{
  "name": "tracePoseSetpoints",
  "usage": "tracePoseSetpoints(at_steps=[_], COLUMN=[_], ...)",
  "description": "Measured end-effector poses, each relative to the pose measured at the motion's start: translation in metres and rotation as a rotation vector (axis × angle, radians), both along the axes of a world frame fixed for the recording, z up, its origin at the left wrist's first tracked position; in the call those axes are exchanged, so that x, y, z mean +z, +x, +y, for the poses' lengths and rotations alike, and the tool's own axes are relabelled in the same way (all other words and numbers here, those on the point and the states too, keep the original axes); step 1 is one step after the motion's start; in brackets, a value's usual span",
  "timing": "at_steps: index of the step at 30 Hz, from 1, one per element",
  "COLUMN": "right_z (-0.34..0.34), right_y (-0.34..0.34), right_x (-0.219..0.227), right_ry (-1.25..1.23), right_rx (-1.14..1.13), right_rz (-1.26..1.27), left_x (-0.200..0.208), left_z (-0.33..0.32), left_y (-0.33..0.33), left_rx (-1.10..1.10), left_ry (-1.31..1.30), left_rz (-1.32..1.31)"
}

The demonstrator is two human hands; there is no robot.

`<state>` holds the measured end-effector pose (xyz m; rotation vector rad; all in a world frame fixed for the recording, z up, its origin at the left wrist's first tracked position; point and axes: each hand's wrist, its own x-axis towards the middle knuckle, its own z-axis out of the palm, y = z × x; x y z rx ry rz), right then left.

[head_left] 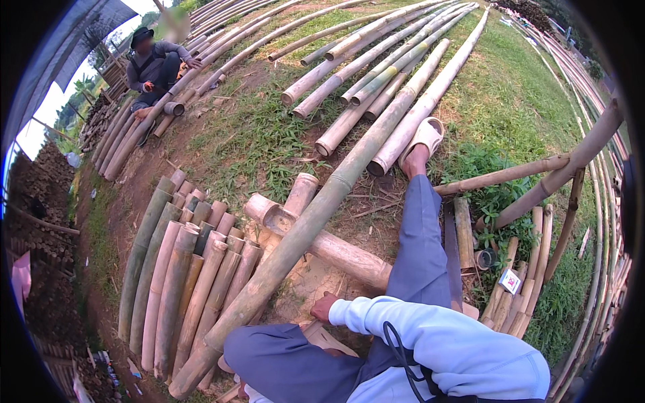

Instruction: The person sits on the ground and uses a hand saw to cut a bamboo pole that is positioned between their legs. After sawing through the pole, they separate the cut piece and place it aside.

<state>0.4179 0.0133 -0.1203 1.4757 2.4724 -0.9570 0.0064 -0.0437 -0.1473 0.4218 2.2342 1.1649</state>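
A long greenish bamboo pole (pixel 295 242) slants from the lower left, beside my bent left knee, to the far right. It crosses over a thick, pale bamboo piece (pixel 349 258) with a scooped-out opening near its left end. My right hand (pixel 324 309), in a light blue sleeve, hangs over the bare soil just right of the pole, apart from it. Its fingers look curled; whatever they hold, if anything, is hidden. Of my left hand (pixel 242 391) only a sliver shows at the lower edge, near the pole's butt end and mostly behind my knee.
Several cut bamboo lengths (pixel 195 269) lie side by side on the left. Long poles (pixel 376 80) spread across the grass ahead, near my sandalled foot (pixel 422 142). A slanting bamboo support (pixel 557 174) and a small box (pixel 510 281) are at right. Another person (pixel 158 64) sits far left.
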Motion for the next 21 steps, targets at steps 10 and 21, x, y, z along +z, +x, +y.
tracePoseSetpoints(at_steps=[10, 21], right_z=[0.01, 0.037], right_y=[0.005, 0.039], right_x=[0.01, 0.05], right_ry=[0.146, 0.065], right_rx=[0.007, -0.004], right_rz=[0.138, 0.193], left_x=[-0.022, -0.01], left_z=[0.003, 0.043], left_y=[-0.054, -0.059], left_rx=[0.303, 0.606], left_ry=[0.114, 0.517], left_rz=[-0.18, -0.198])
